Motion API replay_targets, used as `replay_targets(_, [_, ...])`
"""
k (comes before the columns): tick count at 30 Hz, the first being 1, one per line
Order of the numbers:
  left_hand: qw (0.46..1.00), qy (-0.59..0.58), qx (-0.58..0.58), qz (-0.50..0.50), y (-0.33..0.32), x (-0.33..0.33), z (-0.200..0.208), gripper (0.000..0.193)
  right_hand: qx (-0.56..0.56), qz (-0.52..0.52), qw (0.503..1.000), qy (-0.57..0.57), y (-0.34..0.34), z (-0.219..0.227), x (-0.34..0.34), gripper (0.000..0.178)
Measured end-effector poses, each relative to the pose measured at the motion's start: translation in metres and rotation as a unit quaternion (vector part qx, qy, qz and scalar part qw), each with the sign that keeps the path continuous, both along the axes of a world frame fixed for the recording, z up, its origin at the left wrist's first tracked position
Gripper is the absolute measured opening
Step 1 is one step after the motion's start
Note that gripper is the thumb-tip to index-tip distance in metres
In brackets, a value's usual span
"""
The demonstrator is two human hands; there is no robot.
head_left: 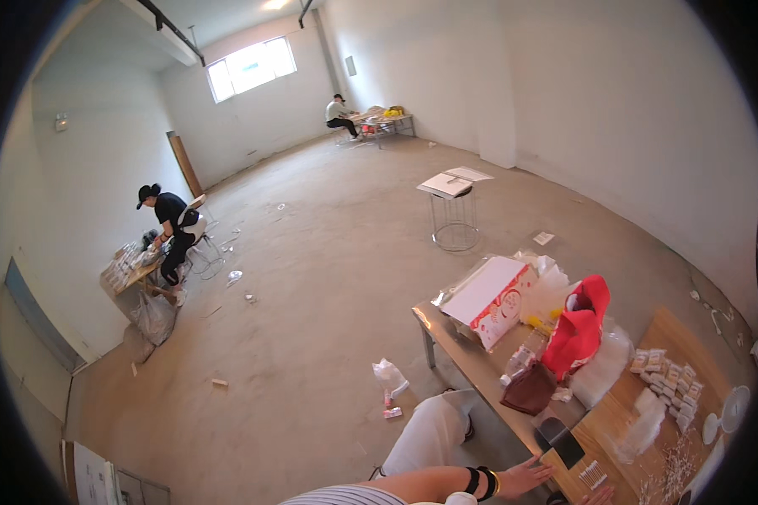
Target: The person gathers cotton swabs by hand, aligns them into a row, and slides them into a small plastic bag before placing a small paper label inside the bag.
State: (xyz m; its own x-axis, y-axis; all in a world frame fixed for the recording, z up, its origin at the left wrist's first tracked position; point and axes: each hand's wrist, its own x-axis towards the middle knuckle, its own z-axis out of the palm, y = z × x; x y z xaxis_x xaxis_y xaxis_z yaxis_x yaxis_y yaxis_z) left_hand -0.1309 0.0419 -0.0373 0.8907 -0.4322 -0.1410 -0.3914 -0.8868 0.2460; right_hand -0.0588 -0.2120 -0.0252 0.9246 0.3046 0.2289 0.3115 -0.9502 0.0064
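Observation:
My left hand [524,477], with dark bands and a yellow one at its wrist, lies at the near edge of the wooden table [605,433]. Its fingers are stretched out and nothing shows in them. Right beside it is a short row of thin white sticks, like cotton swabs [592,475]. My right hand [600,497] is just below that row, mostly cut off by the lower edge, so its grip is hidden. A dark, flat, phone-like object [559,442] rests near my left hand. Many loose white sticks [669,473] are scattered to the right.
Small white packs [672,385] are heaped on the table near clear plastic bags [643,429]. Further back lie a brown pouch [529,389], a red bag [577,328] and a white box [490,299]. A wire stool [455,223] stands beyond. Two people sit at distant tables.

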Motion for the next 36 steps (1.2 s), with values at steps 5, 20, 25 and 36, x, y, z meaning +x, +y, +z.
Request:
replay_targets(5, [1.0, -0.018, 0.015, -0.013, 0.004, 0.005, -0.006, 0.104, -0.016, 0.004, 1.0, -0.024, -0.003, -0.017, 0.009, 0.06])
replay_targets(20, [0.99, -0.136, 0.024, -0.004, 0.002, -0.002, -0.011, 0.071, -0.044, 0.019, 0.991, -0.128, -0.015, -0.044, 0.017, 0.06])
replay_targets(25, [0.992, -0.121, 0.024, -0.01, -0.001, 0.0, -0.014, 0.076, -0.029, 0.0, 0.996, -0.085, -0.014, -0.035, 0.014, 0.061])
replay_targets(36, [0.985, -0.168, 0.016, -0.022, 0.0, 0.001, -0.03, 0.089, -0.033, 0.003, 0.994, -0.107, -0.025, -0.046, 0.025, 0.059])
